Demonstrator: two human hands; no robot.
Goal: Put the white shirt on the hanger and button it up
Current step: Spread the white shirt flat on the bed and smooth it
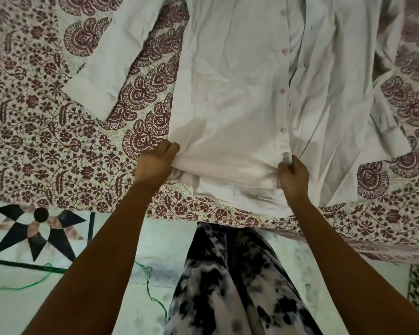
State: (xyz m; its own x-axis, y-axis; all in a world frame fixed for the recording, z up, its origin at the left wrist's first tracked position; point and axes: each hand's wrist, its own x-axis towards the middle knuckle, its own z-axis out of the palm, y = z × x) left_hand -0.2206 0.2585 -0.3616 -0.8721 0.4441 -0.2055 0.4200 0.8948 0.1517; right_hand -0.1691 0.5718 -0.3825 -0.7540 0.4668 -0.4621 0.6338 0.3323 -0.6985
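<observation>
White cotton shirt (240, 93) spread flat on maroon floral-print bedsheet (46, 141), placket buttons facing up. Left hand (156, 163) gripping bunched hem at near edge; right hand (293, 176) pinching hem beside small label (285, 157).

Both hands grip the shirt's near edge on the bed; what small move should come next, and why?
Probably lift that edge open: the left hand and right hand pinch the white shirt, its buttons look undone, and no hanger is in view.
</observation>
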